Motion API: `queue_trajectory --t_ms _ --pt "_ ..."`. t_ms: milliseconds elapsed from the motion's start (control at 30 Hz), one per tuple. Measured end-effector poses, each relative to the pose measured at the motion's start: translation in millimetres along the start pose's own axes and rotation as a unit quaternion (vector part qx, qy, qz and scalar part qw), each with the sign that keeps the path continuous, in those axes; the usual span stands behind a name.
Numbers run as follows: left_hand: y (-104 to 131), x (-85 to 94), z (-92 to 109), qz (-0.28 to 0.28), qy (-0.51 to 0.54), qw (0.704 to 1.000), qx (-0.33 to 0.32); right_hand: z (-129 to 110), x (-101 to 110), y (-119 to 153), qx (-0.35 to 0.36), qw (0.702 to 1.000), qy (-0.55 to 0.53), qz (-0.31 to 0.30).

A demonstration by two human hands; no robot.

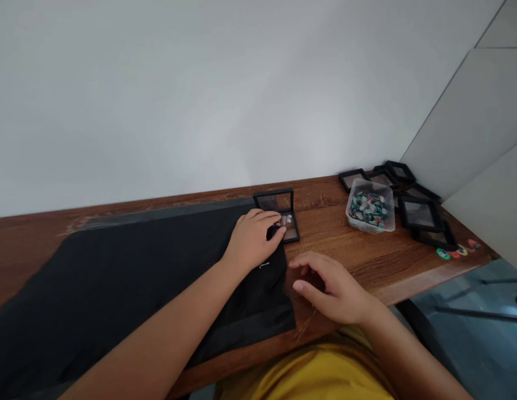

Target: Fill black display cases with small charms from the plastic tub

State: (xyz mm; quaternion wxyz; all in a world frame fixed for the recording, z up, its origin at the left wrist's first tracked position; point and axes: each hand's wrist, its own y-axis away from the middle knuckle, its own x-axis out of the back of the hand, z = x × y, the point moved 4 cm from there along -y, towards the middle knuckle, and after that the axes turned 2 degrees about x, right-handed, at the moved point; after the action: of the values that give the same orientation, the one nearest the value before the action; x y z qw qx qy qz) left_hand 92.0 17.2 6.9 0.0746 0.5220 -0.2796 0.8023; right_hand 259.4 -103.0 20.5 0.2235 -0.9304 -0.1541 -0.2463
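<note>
My left hand (253, 233) reaches into an open black hinged display frame (292, 239). Its thumb and forefinger close around a small pale stone (283, 220), partly hidden by the fingertips. Another clear stone (289, 218) lies right beside it on the frame's film. The frame's lid (279, 200) stands upright at the back. My right hand (331, 283) hovers near the table's front edge, fingers loosely curved and apart, with nothing in it. Black cloth (158, 266) spreads under my left forearm, and a thin white scrap (264, 265) lies on it.
To the right, a clear plastic tub (370, 226) holds many green, reddish and clear stones (369, 208). Several black frames (420, 214) are piled behind and beside it. Small colored tags (442, 254) lie near the wooden table's (320, 214) right edge. A white wall (200, 100) rises behind.
</note>
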Motion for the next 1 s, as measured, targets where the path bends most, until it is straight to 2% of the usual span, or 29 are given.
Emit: queue_trajectory --t_ms 233,333,500,633,800,900,1000 --pt "2.6 21.0 -3.2 0.118 0.133 0.984 -0.009 -0.3 0.6 0.5 0.003 1.0 -0.003 -0.001" --pt "6.2 27.7 -4.9 0.131 0.224 0.966 0.011 -0.1 0.5 0.7 0.009 1.0 -0.003 0.002" --pt "8.9 25.3 -1.8 0.046 0.374 0.924 0.068 -0.5 1.8 1.8 0.023 0.999 0.008 0.023" --pt "11.2 25.7 10.9 -0.03 0.46 0.885 0.056 1.0 4.9 3.6 0.024 0.996 0.041 0.076" --pt "15.8 32.4 26.7 -0.088 0.481 0.872 0.037 4.0 10.3 4.2 0.019 0.986 0.034 0.161" --pt "17.0 35.1 30.6 -0.113 0.478 0.87 0.048 1.8 14.7 3.5 0.054 0.975 0.03 0.212" --pt "16.9 36.1 31.5 -0.132 0.474 0.869 0.051 -1.8 17.1 2.2 0.096 0.969 0.033 0.223"
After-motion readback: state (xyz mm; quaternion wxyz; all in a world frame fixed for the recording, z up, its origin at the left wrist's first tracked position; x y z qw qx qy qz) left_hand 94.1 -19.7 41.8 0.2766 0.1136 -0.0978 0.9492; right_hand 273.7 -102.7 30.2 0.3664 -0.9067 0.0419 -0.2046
